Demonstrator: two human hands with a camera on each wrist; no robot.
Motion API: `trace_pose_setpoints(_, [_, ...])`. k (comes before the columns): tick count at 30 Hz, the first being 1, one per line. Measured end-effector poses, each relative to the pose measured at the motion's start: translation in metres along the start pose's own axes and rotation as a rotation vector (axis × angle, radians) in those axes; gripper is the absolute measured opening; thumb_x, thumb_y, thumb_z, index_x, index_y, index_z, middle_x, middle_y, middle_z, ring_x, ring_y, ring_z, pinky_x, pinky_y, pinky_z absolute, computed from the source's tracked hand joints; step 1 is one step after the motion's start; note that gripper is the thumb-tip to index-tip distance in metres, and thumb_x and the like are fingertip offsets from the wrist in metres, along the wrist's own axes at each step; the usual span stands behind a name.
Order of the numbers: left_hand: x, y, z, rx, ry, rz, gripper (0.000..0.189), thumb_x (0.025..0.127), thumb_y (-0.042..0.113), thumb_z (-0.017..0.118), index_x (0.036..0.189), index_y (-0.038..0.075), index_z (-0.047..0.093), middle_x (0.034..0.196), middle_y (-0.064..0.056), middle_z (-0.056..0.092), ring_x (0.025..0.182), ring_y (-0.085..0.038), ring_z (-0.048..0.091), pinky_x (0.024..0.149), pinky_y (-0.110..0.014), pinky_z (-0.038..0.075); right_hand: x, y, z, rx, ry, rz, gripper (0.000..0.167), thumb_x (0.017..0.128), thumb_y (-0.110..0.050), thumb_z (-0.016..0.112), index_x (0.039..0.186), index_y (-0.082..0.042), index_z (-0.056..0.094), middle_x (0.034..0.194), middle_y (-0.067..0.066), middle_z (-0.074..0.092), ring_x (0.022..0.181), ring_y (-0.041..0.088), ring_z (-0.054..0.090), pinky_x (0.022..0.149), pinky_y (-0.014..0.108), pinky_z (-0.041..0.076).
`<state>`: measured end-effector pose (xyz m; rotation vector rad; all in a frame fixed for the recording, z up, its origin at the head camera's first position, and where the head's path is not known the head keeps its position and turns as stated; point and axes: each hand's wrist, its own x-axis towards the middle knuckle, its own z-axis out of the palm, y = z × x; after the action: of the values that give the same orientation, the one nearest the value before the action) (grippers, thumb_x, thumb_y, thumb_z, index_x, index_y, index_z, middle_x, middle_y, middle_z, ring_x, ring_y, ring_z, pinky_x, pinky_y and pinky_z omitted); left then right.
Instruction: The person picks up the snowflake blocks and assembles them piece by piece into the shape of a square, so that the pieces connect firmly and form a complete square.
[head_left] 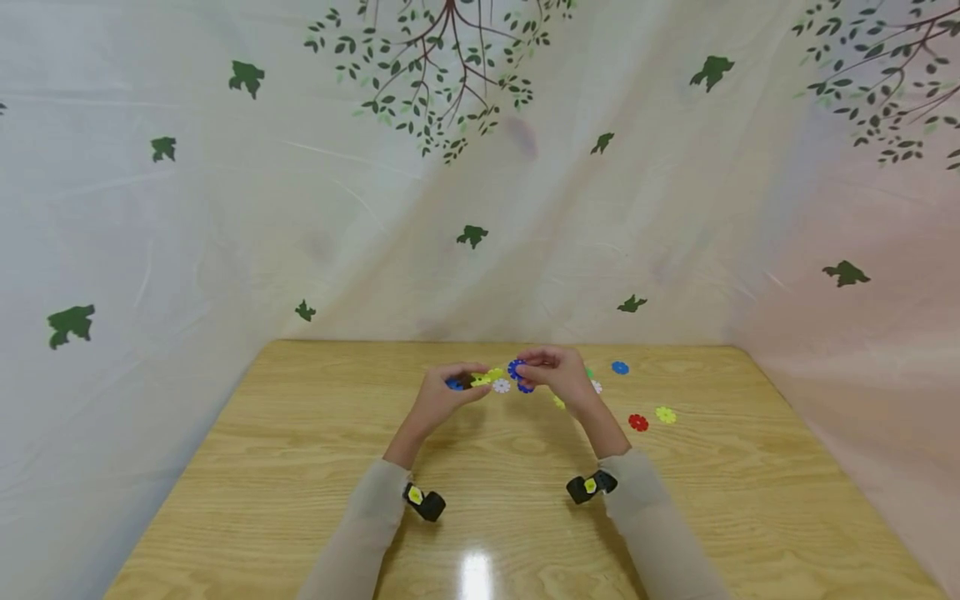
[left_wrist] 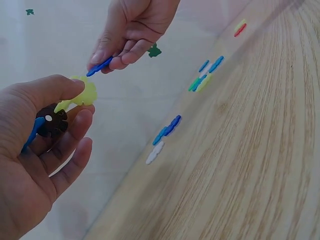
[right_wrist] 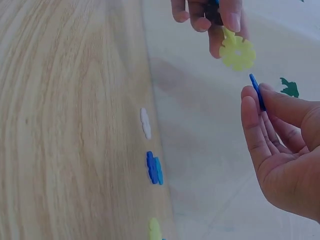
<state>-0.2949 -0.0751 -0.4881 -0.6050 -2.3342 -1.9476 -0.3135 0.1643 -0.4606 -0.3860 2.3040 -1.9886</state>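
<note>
My left hand point(head_left: 441, 397) pinches a joined chain of notched, flower-shaped plastic discs. In the left wrist view the chain has a black disc point(left_wrist: 54, 125), a blue disc point(left_wrist: 33, 134) partly hidden by the palm, and yellow discs point(left_wrist: 86, 94) at the free end. My right hand point(head_left: 562, 377) pinches one dark blue disc point(head_left: 514, 368) between thumb and fingers. From the right wrist, this blue disc point(right_wrist: 257, 92) appears edge-on, close to the yellow end point(right_wrist: 237, 54) but apart from it. Both hands are raised above the far part of the table.
Loose discs lie on the wooden table point(head_left: 480, 467): a white disc point(head_left: 501, 386) between the hands, a red disc point(head_left: 638, 422), a yellow disc point(head_left: 666, 415) and a blue disc point(head_left: 619, 367) to the right. A printed cloth point(head_left: 375, 250) hangs behind the table's far edge.
</note>
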Motion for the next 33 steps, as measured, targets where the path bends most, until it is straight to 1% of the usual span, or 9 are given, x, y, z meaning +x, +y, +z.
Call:
trace_pose_setpoints(3, [0.000,0.000,0.001,0.006,0.002,-0.001,0.029,0.090,0.011,0.078,0.118,0.005,0.075,0.111,-0.021,0.073,0.080,-0.007,0.059,0.070,-0.019,0.051,-0.001,-0.001,0.003,0.008,0.012,0.002,0.027,0.093,-0.004,0.073,0.116,0.010,0.069,0.089,0.001,0.075,0.074,0.010,0.073,0.079,0.043,0.064])
trace_pose_setpoints(8, [0.000,-0.001,0.002,0.004,-0.003,-0.007,0.030,0.090,0.011,0.078,0.120,0.005,0.075,0.112,-0.023,0.073,0.079,-0.008,0.059,0.070,-0.019,0.051,-0.001,-0.003,0.006,-0.021,0.014,0.000,0.026,0.093,-0.007,0.074,0.114,0.009,0.071,0.090,0.003,0.077,0.074,0.012,0.072,0.083,0.054,0.061])
trace_pose_setpoints(14, [-0.002,0.003,0.002,0.000,-0.009,-0.001,0.032,0.090,0.011,0.078,0.120,0.002,0.074,0.112,-0.025,0.072,0.079,-0.009,0.057,0.069,-0.018,0.049,0.000,0.000,0.009,-0.036,0.016,-0.007,0.027,0.093,-0.007,0.074,0.115,0.008,0.071,0.094,0.012,0.077,0.078,0.022,0.074,0.082,0.053,0.061])
trace_pose_setpoints(18, [-0.002,0.002,0.002,0.015,-0.002,0.007,0.030,0.090,0.010,0.078,0.119,0.002,0.074,0.114,-0.021,0.073,0.080,-0.008,0.058,0.070,-0.018,0.050,0.000,0.001,0.011,-0.026,0.007,-0.020,0.029,0.093,-0.005,0.074,0.116,0.012,0.069,0.098,0.020,0.075,0.076,0.020,0.074,0.080,0.051,0.062])
trace_pose_setpoints(20, [0.000,-0.002,0.002,0.022,0.003,0.017,0.028,0.090,0.009,0.078,0.117,0.004,0.075,0.114,-0.018,0.074,0.080,-0.007,0.059,0.071,-0.018,0.051,0.001,0.003,0.011,-0.015,0.001,-0.026,0.027,0.092,-0.004,0.074,0.114,0.011,0.069,0.096,0.019,0.075,0.075,0.018,0.073,0.079,0.050,0.062])
trace_pose_setpoints(24, [0.000,-0.004,0.003,0.015,-0.011,0.028,0.027,0.090,0.009,0.078,0.116,0.003,0.076,0.114,-0.019,0.074,0.081,-0.006,0.061,0.072,-0.018,0.053,0.001,0.007,0.011,-0.001,-0.006,-0.042,0.019,0.092,-0.002,0.074,0.107,0.009,0.072,0.088,0.006,0.076,0.072,0.015,0.072,0.076,0.048,0.063])
trace_pose_setpoints(26, [-0.001,-0.005,0.003,0.009,-0.028,0.036,0.027,0.090,0.009,0.078,0.116,0.003,0.076,0.115,-0.019,0.074,0.083,-0.006,0.063,0.074,-0.018,0.054,0.000,0.007,0.010,-0.003,-0.008,-0.047,0.016,0.092,-0.002,0.074,0.105,0.008,0.073,0.086,0.002,0.076,0.071,0.014,0.072,0.073,0.043,0.063])
trace_pose_setpoints(29, [-0.001,-0.005,0.005,0.001,-0.052,0.036,0.028,0.090,0.011,0.078,0.117,0.003,0.075,0.118,-0.019,0.073,0.085,-0.006,0.065,0.075,-0.019,0.056,-0.001,0.006,0.009,-0.004,-0.011,-0.040,0.017,0.092,-0.003,0.074,0.105,0.008,0.074,0.088,0.004,0.077,0.070,0.013,0.071,0.072,0.040,0.063])
trace_pose_setpoints(33, [-0.001,-0.004,0.006,-0.006,-0.063,0.027,0.028,0.090,0.011,0.078,0.118,0.004,0.075,0.120,-0.018,0.073,0.087,-0.007,0.067,0.076,-0.020,0.058,-0.003,0.003,0.008,-0.011,-0.013,-0.017,0.022,0.093,-0.004,0.074,0.109,0.011,0.072,0.096,0.016,0.077,0.071,0.011,0.071,0.075,0.041,0.063])
